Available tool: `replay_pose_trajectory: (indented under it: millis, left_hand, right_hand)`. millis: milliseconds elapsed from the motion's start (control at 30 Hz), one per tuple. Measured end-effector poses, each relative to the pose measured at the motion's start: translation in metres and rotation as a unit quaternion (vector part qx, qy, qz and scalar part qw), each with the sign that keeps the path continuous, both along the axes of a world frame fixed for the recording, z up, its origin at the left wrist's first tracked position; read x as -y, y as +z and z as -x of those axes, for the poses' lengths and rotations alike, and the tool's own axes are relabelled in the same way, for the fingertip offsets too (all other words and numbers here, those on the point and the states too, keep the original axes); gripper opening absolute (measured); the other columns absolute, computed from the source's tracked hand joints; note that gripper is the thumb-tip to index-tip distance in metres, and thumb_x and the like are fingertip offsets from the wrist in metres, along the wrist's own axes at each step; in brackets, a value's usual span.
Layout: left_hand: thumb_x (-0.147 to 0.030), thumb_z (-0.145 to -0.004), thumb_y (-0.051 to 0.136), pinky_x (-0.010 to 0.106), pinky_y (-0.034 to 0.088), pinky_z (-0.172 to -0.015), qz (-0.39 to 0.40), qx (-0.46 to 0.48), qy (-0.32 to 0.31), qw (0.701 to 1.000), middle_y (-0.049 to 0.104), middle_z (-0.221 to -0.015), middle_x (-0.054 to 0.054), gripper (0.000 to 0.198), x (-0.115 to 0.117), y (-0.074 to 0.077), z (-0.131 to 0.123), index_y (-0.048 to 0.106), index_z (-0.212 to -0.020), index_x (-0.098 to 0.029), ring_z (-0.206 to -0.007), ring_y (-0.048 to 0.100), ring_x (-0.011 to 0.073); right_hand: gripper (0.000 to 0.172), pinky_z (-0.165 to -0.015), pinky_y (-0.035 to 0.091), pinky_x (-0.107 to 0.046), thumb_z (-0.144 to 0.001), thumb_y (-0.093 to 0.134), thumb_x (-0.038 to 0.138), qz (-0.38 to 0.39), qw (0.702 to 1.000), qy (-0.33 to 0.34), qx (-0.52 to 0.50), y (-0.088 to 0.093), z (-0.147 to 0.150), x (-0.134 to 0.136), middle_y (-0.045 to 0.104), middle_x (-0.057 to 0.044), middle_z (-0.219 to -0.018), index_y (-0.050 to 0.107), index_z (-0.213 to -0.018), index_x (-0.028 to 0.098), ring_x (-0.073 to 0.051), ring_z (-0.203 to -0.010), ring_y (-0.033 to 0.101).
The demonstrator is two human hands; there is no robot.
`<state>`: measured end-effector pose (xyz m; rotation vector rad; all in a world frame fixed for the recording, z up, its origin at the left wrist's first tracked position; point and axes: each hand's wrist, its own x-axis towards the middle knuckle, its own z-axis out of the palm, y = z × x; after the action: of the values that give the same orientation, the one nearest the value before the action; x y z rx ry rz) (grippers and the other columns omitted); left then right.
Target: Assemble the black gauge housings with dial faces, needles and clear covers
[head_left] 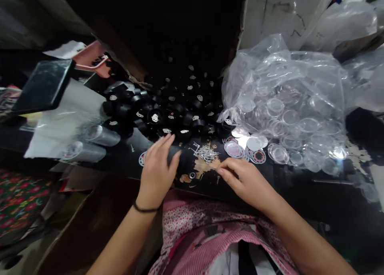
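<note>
My left hand (156,167) lies over the dark tabletop with fingers stretched out and thumb apart. A printed round disc (142,159) shows partly from under it, and its fingertips are near the black round housings (155,117). Thumb and forefinger of my right hand (247,181) are pinched together; anything between them is too small to make out. Beside those fingertips is a pile of thin, silvery, pin-like pieces (206,152). Several printed dial discs (234,149) lie beyond my right hand. A small black ring-like part (192,175) sits between both hands.
A clear plastic bag (285,91) with transparent round covers stands at the right. On the left are two stacks of clear discs (103,136), a dark phone-like device (43,85) and a pink tray (93,59). A large open box (180,27) rises behind the housings.
</note>
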<state>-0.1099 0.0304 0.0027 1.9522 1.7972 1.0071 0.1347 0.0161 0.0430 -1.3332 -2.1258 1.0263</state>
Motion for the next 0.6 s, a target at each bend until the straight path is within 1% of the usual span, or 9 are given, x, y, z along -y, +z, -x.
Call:
replay_pose_trajectory:
  millis: [100, 167, 233, 300, 367, 433, 500, 567, 600]
  left_hand:
    - [-0.029, -0.09, 0.059, 0.049, 0.012, -0.122, -0.021, -0.028, -0.037, 0.999, 0.063, -0.137, 0.013, 0.037, -0.045, -0.003, -0.011, 0.067, -0.125, -0.021, -0.139, 0.044, 0.0323]
    - [-0.03, -0.091, 0.058, 0.05, 0.011, -0.122, -0.018, -0.017, -0.029, 0.999, 0.07, -0.125, 0.011, 0.033, -0.052, -0.004, -0.01, 0.071, -0.12, -0.022, -0.132, 0.052, 0.032]
    - [-0.033, -0.09, 0.06, 0.048, 0.017, -0.121, -0.001, 0.023, -0.002, 1.0, 0.07, -0.124, 0.009, 0.036, -0.041, -0.001, -0.008, 0.069, -0.123, -0.024, -0.129, 0.054, 0.0312]
    - [-0.036, -0.089, 0.062, 0.045, 0.028, -0.117, 0.053, 0.106, 0.024, 0.993, 0.069, -0.126, 0.007, 0.039, -0.019, 0.006, -0.013, 0.067, -0.126, -0.027, -0.127, 0.056, 0.0305]
    - [-0.039, -0.087, 0.065, 0.041, 0.039, -0.111, 0.145, 0.225, 0.018, 0.963, 0.07, -0.125, 0.005, 0.037, 0.006, 0.014, -0.027, 0.069, -0.122, -0.029, -0.123, 0.059, 0.0296]
    - [-0.041, -0.085, 0.069, 0.037, 0.044, -0.107, 0.236, 0.368, 0.003, 0.899, 0.069, -0.128, 0.003, 0.037, 0.027, 0.018, -0.044, 0.07, -0.12, -0.03, -0.123, 0.061, 0.0284]
    - [-0.047, -0.085, 0.068, 0.037, 0.05, -0.102, 0.315, 0.513, 0.013, 0.799, 0.068, -0.13, 0.003, 0.044, 0.041, 0.018, -0.061, 0.067, -0.126, -0.032, -0.118, 0.064, 0.0273]
    - [-0.054, -0.087, 0.062, 0.037, 0.057, -0.093, 0.371, 0.617, 0.041, 0.693, 0.069, -0.13, 0.003, 0.051, 0.047, 0.015, -0.071, 0.06, -0.134, -0.035, -0.109, 0.069, 0.0247]
    - [-0.055, -0.088, 0.06, 0.036, 0.059, -0.088, 0.386, 0.645, 0.056, 0.657, 0.069, -0.129, 0.004, 0.05, 0.048, 0.013, -0.074, 0.059, -0.135, -0.036, -0.104, 0.07, 0.023]
  right_hand:
    - [0.021, -0.077, 0.043, -0.031, -0.1, 0.05, 0.029, 0.011, 1.0, -0.019, 0.009, -0.002, -0.01, 0.006, 0.071, -0.002, -0.087, 0.065, -0.09, 0.019, -0.017, -0.083, 0.064]
    - [0.023, -0.076, 0.044, -0.031, -0.1, 0.049, 0.03, 0.022, 0.999, -0.028, 0.001, -0.006, -0.014, 0.009, 0.07, -0.002, -0.085, 0.065, -0.088, 0.019, -0.016, -0.081, 0.064]
    - [0.022, -0.075, 0.045, -0.03, -0.099, 0.049, 0.029, 0.035, 0.998, -0.039, -0.016, -0.01, -0.015, 0.01, 0.07, -0.002, -0.085, 0.067, -0.089, 0.019, -0.016, -0.08, 0.064]
    - [0.018, -0.074, 0.047, -0.03, -0.097, 0.054, 0.03, 0.051, 0.996, -0.059, -0.041, -0.013, -0.011, 0.007, 0.071, -0.002, -0.088, 0.067, -0.103, 0.02, -0.015, -0.077, 0.063]
    - [0.029, -0.074, 0.048, -0.029, -0.094, 0.059, 0.032, 0.06, 0.993, -0.073, -0.073, -0.014, -0.006, 0.002, 0.071, -0.003, -0.094, 0.063, -0.121, 0.021, -0.015, -0.075, 0.063]
    - [0.035, -0.077, 0.049, -0.029, -0.093, 0.062, 0.031, 0.048, 0.992, -0.066, -0.091, -0.013, 0.0, -0.001, 0.072, -0.003, -0.1, 0.06, -0.127, 0.022, -0.015, -0.081, 0.064]
    - [0.03, -0.083, 0.048, -0.029, -0.094, 0.06, 0.028, 0.001, 0.998, -0.033, -0.058, -0.013, 0.003, -0.001, 0.071, -0.004, -0.106, 0.063, -0.124, 0.023, -0.016, -0.092, 0.064]
    - [0.03, -0.085, 0.045, -0.032, -0.096, 0.058, 0.029, -0.057, 0.998, 0.018, 0.017, -0.014, 0.004, 0.003, 0.07, -0.005, -0.107, 0.064, -0.125, 0.025, -0.017, -0.098, 0.063]
    - [0.031, -0.085, 0.044, -0.033, -0.097, 0.058, 0.032, -0.079, 0.995, 0.045, 0.049, -0.014, 0.003, 0.004, 0.07, -0.005, -0.107, 0.063, -0.127, 0.026, -0.018, -0.099, 0.063]
